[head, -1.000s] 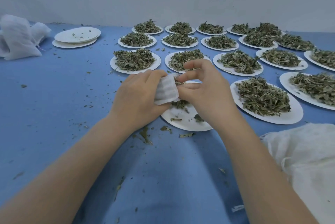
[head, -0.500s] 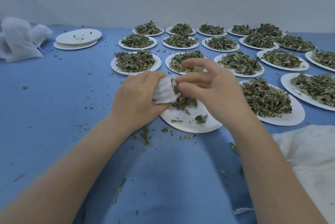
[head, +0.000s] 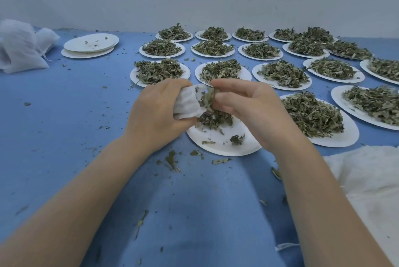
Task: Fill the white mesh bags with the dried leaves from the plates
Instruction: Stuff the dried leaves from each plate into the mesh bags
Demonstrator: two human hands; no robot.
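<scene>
Since a moment ago the right hand (head: pixel 248 111) has pulled back slightly from the bag mouth, and a clump of dried leaves (head: pixel 208 98) now shows between its curled fingers (head: pixel 228 88) and the opening. The left hand (head: pixel 159 113) grips the white mesh bag (head: pixel 187 103), fingers wrapped round it, just above the nearest plate (head: pixel 224 145), which carries only a small heap and some scraps. Other plates (head: pixel 336 139) across the blue bench (head: pixel 64 137) carry full piles of leaves. Two nearly bare plates (head: pixel 90 46) are stacked far left, beside filled white bags (head: pixel 19 50). More white mesh (head: pixel 371 180) lies at the right.
</scene>
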